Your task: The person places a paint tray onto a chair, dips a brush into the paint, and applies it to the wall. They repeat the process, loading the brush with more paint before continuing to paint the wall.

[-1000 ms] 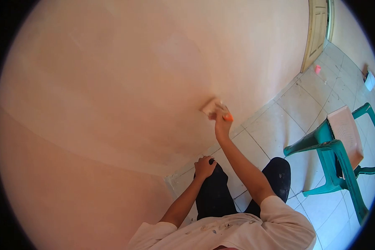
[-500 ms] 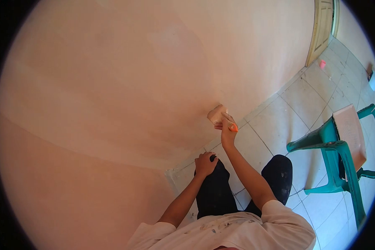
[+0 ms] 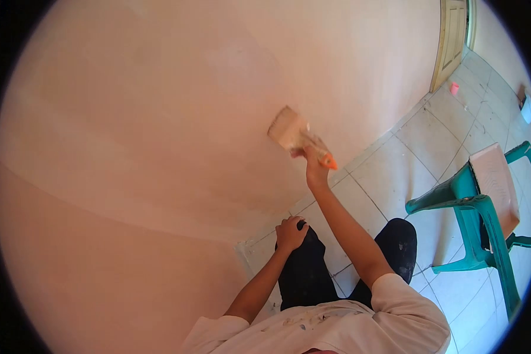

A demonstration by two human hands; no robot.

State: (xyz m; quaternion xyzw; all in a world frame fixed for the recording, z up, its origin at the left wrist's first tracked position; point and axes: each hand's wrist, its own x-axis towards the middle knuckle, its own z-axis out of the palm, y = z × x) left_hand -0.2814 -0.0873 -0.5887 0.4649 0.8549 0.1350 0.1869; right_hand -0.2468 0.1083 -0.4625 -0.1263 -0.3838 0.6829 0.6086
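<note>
Brush [image 3: 290,131] was raised up the wall [image 3: 159,118] since prior frame; handle is clenched by right hand [image 3: 314,171] fingers, bristles lying above-left of them. Left hand [image 3: 290,233] is rested on knee [image 3: 307,253], fingers bent, empty.

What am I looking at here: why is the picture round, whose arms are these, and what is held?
There is no machine: a person wears one camera on the head, looking down at their own arms, and its wide lens makes the picture round. The right hand grips a brush, its bristles at the pink wall. The left hand rests on the knee and holds nothing. On the tiled floor to the right stands a green chair with a pink tray on it; farther back are a small pink cup and a door.
</note>
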